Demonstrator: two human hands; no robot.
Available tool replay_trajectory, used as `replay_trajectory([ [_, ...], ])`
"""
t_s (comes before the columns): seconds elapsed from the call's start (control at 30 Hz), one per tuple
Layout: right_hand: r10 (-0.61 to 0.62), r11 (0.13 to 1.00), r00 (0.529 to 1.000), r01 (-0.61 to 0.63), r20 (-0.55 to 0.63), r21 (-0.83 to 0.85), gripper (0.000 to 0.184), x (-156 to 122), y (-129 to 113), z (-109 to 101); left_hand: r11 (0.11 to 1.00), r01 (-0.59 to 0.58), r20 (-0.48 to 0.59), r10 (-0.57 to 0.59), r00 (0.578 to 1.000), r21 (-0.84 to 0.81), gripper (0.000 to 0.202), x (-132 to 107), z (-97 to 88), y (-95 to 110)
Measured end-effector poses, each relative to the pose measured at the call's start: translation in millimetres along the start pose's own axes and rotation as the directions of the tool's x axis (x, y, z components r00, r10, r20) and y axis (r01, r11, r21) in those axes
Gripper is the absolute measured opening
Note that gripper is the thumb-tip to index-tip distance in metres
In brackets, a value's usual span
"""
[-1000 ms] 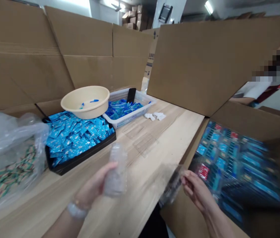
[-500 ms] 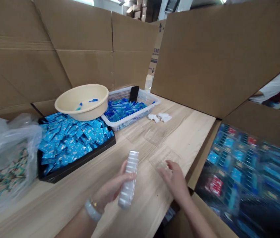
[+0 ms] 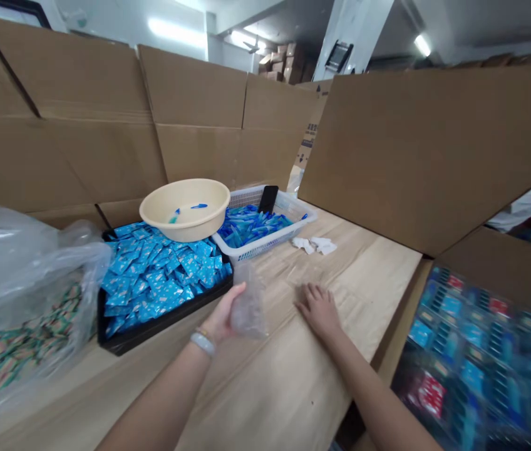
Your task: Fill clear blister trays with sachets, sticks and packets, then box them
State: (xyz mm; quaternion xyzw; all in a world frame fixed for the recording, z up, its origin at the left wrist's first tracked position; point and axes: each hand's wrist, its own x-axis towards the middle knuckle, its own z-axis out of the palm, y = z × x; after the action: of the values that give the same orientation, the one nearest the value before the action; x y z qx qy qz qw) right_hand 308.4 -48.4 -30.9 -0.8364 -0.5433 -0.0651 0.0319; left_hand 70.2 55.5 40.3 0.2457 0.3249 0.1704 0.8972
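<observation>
Clear plastic bundle [image 3: 250,307] in the left hand [image 3: 222,319], over the surface [image 3: 256,394].
I judge it light, slick and easily creased, best held along its sides; left thumb and fingers clamp it, while my right hand [image 3: 319,310] lies palm-down, fingers spread, beside thin clear plastic [image 3: 307,274].

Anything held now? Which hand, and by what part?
Left hand: clear plastic stack, gripped by the side facing the wrist. Right hand: palm down on the table, no grip visible.
</observation>
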Motion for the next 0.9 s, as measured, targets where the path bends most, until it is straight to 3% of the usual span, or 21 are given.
replay_trajectory([
  [0.1,-0.065,0.998,0.997,0.066,-0.051,0.018,0.041,-1.9,-15.8,5.6,0.997,0.016,0.031,-0.014,0.999,-0.070,0.030,35.0,8.8,10.3],
  [0.17,-0.102,0.994,0.990,0.104,-0.096,0.020,0.039,-8.5,-22.6,8.5,0.997,0.020,0.048,-0.017,0.999,-0.077,0.029,46.0,9.3,11.2],
  [0.47,-0.238,0.966,0.951,0.253,-0.195,0.055,0.042,-32.0,-33.3,9.7,0.997,-0.001,0.036,0.004,0.999,-0.080,0.027,39.9,2.4,8.0],
  [0.6,-0.266,0.951,0.921,0.299,-0.286,0.079,0.040,-38.3,-32.5,14.9,0.993,0.009,0.051,-0.003,0.999,-0.118,0.030,52.2,4.7,7.0],
  [0.73,-0.274,0.951,0.916,0.304,-0.294,0.060,0.037,-37.7,-27.9,14.1,0.990,0.038,0.115,-0.022,0.993,-0.134,0.030,68.8,13.0,1.3],
  [0.8,-0.234,0.967,0.918,0.254,-0.321,0.023,0.033,-36.9,-21.8,13.2,0.990,0.055,0.124,-0.039,0.992,-0.131,0.031,71.7,15.4,-1.2],
  [0.9,0.053,0.998,0.903,-0.066,-0.426,-0.014,0.045,-41.2,-6.7,15.4,0.988,0.076,0.127,-0.059,0.990,-0.131,0.032,68.0,14.9,-1.9],
])
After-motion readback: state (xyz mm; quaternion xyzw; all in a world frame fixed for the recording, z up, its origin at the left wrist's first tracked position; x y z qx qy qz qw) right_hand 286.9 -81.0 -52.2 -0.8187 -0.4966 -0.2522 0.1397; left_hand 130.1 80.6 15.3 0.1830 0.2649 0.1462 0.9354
